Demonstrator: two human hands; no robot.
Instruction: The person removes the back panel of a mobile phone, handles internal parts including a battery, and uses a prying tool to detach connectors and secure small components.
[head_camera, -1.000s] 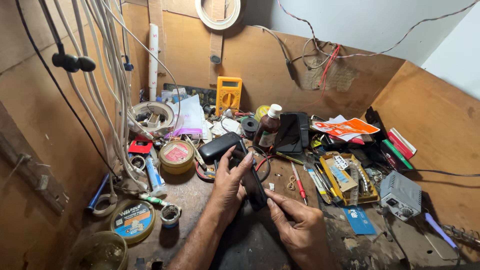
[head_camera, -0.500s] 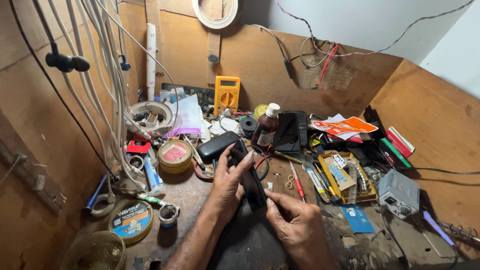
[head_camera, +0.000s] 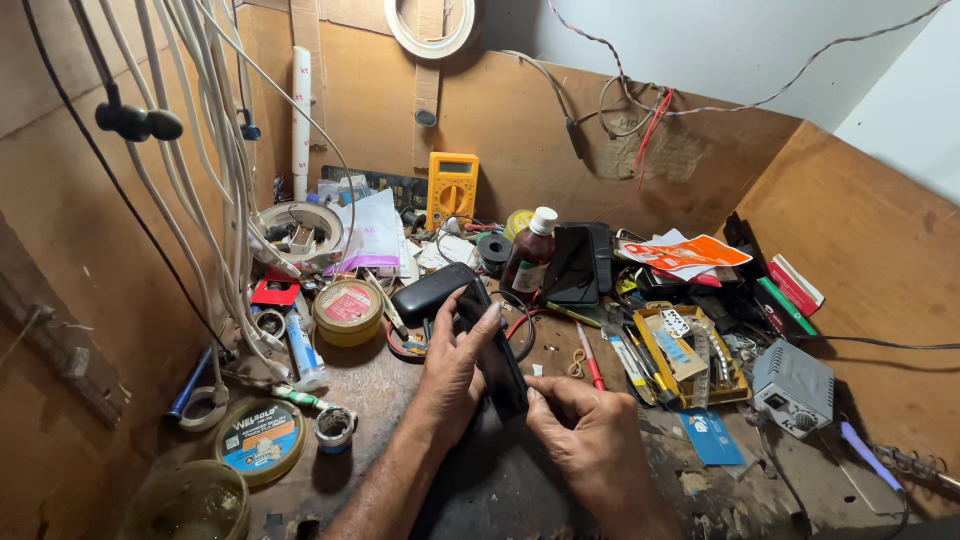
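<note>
While both hands' grips close, they hold a black phone (head_camera: 497, 360).

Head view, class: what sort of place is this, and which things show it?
Probably a small electronics repair bench: a yellow multimeter, a grey soldering station, and a dark phone held in both hands.

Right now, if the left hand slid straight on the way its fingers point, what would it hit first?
Probably the black case, just beyond the left hand that grips the phone; depth is hard to judge.
</note>
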